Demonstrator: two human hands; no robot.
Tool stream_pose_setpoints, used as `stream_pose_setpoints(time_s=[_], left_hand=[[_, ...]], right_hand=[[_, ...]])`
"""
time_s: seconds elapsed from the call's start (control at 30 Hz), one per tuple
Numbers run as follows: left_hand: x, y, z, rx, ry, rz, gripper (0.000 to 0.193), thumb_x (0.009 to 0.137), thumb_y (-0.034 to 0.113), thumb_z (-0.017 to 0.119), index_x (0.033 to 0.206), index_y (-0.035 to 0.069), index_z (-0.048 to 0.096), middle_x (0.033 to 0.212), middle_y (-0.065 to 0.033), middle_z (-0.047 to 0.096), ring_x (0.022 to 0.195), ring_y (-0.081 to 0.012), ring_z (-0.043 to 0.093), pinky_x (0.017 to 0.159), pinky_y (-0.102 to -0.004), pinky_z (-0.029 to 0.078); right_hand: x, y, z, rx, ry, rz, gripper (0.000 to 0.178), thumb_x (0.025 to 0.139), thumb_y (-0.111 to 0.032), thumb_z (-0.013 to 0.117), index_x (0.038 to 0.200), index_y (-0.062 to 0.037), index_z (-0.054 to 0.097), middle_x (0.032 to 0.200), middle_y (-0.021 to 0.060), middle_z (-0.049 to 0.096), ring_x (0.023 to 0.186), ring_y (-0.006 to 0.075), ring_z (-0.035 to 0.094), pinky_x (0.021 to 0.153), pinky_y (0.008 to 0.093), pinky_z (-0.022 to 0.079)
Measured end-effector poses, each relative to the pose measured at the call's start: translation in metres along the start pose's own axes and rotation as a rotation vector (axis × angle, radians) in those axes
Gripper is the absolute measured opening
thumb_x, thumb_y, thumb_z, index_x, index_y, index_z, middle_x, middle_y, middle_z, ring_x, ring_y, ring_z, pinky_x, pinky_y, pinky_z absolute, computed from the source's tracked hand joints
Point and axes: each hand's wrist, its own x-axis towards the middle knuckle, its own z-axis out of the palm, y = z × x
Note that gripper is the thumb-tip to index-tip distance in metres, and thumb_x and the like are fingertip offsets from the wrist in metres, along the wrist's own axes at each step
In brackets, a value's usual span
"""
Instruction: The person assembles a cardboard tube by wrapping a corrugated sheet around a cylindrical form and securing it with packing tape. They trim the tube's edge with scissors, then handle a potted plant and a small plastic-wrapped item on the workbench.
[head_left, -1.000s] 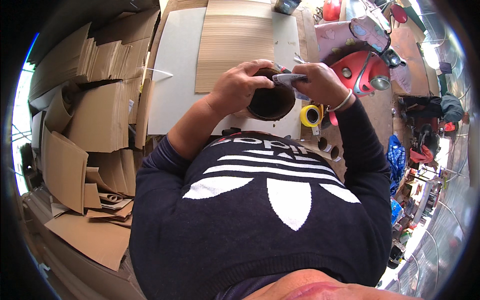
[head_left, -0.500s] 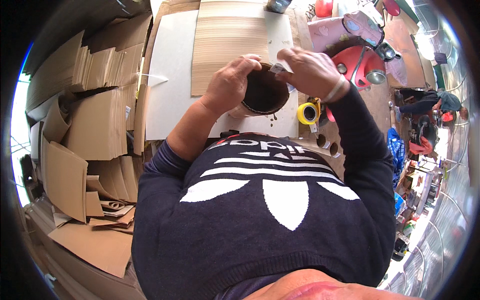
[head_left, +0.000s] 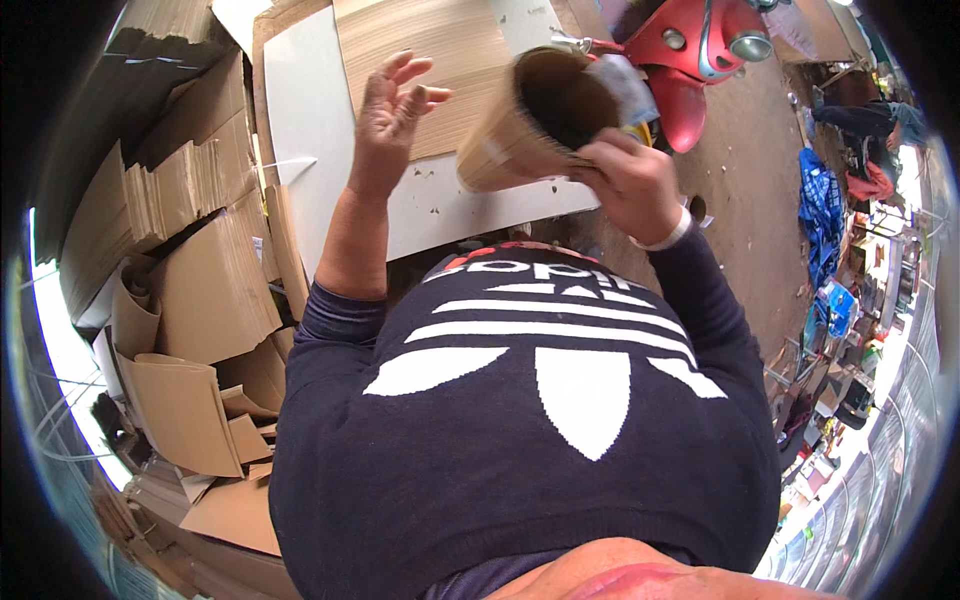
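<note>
My right hand (head_left: pixel 640 185) grips the rim of a wide brown cardboard tube (head_left: pixel 500 150), fingers closed on the edge nearest me. The tube is tilted, its dark open end turned up and to the right, its other end low over the white board (head_left: pixel 300 110). A whitish, blurred piece (head_left: pixel 625 88) shows at the far right of its rim; I cannot tell what it is. To the left of the tube my left hand (head_left: pixel 392 120) is raised with fingers apart and nothing in it, in front of a stack of cardboard sheets (head_left: pixel 440 50).
Folded cardboard (head_left: pixel 215 290) is piled along the left. Beyond the tube on the right stands a red scooter (head_left: pixel 680 95). Blue plastic sacking (head_left: pixel 820 215) lies on the brown floor (head_left: pixel 745 210) further right, near another person (head_left: pixel 865 125).
The tube, upright between both hands before, is now tipped and held by my right hand alone. My left hand has let go and moved left. My right hand has come nearer me.
</note>
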Motion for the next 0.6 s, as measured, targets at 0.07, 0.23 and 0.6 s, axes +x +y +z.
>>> stream_pose_setpoints(time_s=[0.07,0.23,0.6], left_hand=[[-0.008,-0.027,-0.021,-0.003,0.050,-0.119,0.042,0.103,0.024,0.062,0.138,0.003,0.049,0.128,-0.0102,0.062,0.104,-0.0166,0.068,0.093,-0.0313,0.052],[-0.047,-0.103,-0.038,0.074,-0.045,-0.461,0.029,0.102,0.014,0.060,0.129,0.002,0.059,0.116,-0.0054,0.065,0.100,-0.0146,0.065,0.092,-0.0297,0.052],[-0.069,-0.162,0.095,0.700,-0.848,-0.532,0.035,0.094,0.021,0.069,0.125,0.005,0.065,0.115,-0.0135,0.073,0.101,-0.0249,0.072,0.090,-0.0363,0.056]], right_hand=[[-0.023,-0.005,-0.029,-0.010,0.110,0.080,0.017,0.077,-0.006,0.079,0.091,-0.0058,0.070,0.081,0.0107,0.066,0.068,0.0282,0.067,0.060,0.0357,0.054],[-0.088,-0.054,-0.120,-0.141,0.263,0.460,0.009,0.080,0.000,0.075,0.087,0.0024,0.069,0.079,0.0126,0.064,0.069,0.0234,0.063,0.063,0.0305,0.048],[-0.251,-0.011,-0.175,-0.738,0.332,0.763,0.021,0.085,-0.019,0.080,0.089,-0.0028,0.066,0.079,0.0129,0.061,0.073,0.0323,0.062,0.065,0.0375,0.049]])
